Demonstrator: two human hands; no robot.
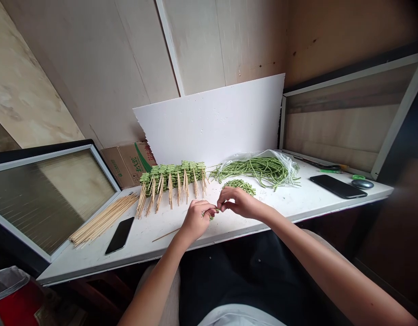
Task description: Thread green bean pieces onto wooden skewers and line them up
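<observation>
My left hand (197, 219) is closed near the table's front edge, with short green bean pieces (211, 218) and a thin stick between its fingers. My right hand (238, 202) meets it, thumb and forefinger pinched at a small green bean piece (218, 209). A bamboo skewer (166, 234) sticks out to the left from behind my left wrist; whether the hand holds it is hidden. Just beyond my right hand lies a small pile of cut green beans (241, 184). Farther left, stacked bean skewers (175, 174) lie with their bare stick ends (170, 192) toward me.
Long uncut beans (252, 170) spill from a clear plastic bag (290, 167) at the back. Loose bamboo skewers (105, 217) and a phone (119, 235) lie left. Another dark phone (338, 186), a rounded grey object (362, 184) and scissors (317, 164) lie right. A white board (215, 124) stands behind.
</observation>
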